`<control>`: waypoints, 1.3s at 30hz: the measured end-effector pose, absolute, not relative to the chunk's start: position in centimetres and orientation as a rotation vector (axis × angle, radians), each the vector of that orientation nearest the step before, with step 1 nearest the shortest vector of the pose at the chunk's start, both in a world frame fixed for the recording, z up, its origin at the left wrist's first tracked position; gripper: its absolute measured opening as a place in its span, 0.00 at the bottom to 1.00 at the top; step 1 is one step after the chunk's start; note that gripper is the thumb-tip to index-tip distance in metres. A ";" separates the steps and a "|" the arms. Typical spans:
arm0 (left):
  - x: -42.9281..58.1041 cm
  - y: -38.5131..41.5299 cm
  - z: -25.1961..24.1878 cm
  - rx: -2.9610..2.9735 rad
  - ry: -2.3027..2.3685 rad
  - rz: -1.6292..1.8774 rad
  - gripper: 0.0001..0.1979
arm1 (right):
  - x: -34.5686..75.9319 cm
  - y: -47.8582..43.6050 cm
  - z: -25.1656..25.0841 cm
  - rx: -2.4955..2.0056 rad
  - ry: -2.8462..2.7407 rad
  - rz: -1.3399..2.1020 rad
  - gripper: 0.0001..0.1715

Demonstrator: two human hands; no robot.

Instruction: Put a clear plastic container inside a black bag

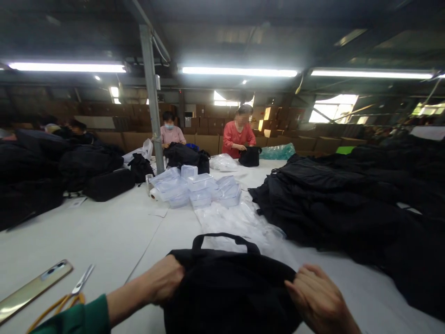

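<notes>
A black fabric bag (229, 287) with a loop handle on its far side fills the near middle of the head view. My left hand (167, 277) is closed on the bag's left upper edge, its fingertips hidden by the cloth. On the opposite side my right hand (318, 297) pinches the bag's right edge between thumb and curled fingers. The bag is stretched between both hands above the white table (104, 236). Its lower part runs out of view.
Scissors with yellow handles (77, 287) and a gold phone (34, 290) lie at left. Clear plastic boxes (198, 188) are heaped beyond the bag. Black bags (111, 183) and black cloth (330, 199) flank them. A metal post (153, 102) rises behind. Two people (239, 132) work across the table.
</notes>
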State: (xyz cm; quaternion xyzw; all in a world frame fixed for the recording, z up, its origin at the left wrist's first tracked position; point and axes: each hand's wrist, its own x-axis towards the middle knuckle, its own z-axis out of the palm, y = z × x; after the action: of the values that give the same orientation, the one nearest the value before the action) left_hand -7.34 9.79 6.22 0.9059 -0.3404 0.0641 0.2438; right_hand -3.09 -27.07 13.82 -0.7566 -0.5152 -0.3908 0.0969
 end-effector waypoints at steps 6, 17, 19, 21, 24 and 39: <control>-5.5 12.8 12.0 2.274 -0.764 1.170 0.22 | -1.6 -29.9 19.1 -2.231 -1.513 -1.451 0.18; -8.6 13.6 4.9 2.309 -0.518 1.099 0.18 | -3.4 -29.8 12.6 -2.264 -1.389 -1.174 0.13; -9.2 13.5 5.5 2.274 -0.430 1.040 0.20 | -4.2 -30.2 13.2 -2.186 -1.213 -1.098 0.12; -9.8 13.2 6.6 2.209 -0.322 0.938 0.23 | -5.0 -31.2 14.0 -2.110 -0.905 -1.051 0.13; -10.6 12.7 7.2 2.142 -0.238 0.809 0.24 | -5.5 -33.6 13.0 -2.031 -0.466 -0.949 0.21; -7.4 8.3 5.4 2.645 -0.301 0.456 0.12 | -6.4 -30.6 5.4 -1.856 0.047 -0.341 0.34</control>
State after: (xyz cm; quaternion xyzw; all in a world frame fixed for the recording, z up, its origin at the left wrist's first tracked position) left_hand -7.41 8.33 5.38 0.9557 -0.1087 0.1647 0.2186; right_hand -6.37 -30.57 5.38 -0.7961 0.0202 -0.1463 0.5868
